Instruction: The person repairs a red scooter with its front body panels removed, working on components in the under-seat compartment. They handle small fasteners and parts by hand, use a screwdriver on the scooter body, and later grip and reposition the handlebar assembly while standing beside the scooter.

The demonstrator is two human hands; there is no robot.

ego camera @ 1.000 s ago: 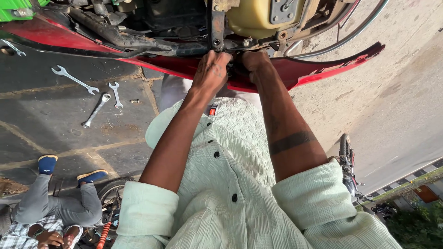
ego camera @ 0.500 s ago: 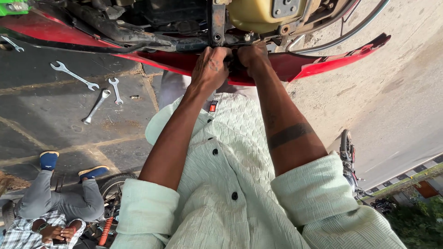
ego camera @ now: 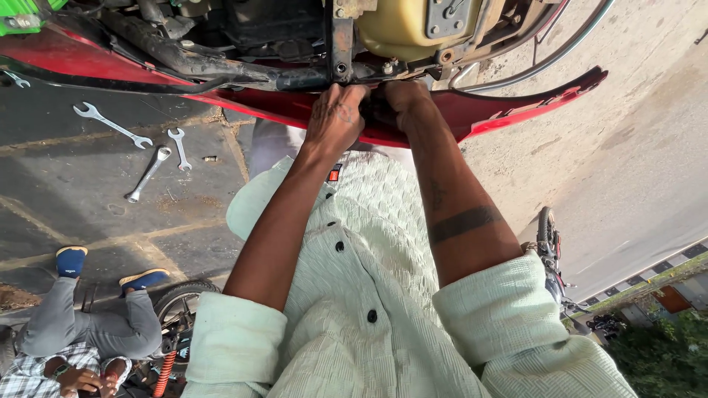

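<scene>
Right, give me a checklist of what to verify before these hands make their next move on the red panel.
1. Both hands on the work: left hand and right hand meet at the red panel edge. Ok.
2. Grip on a tool or fastener: fingers hidden between the hands. Cannot tell.
3. Spanners within reach: three spanners lie on the pavement, apart from both hands. Not ok.
4. Frame bracket above the hands in view. Ok.
5. Bystander clear: a seated person sits off to the side. Ok.
</scene>
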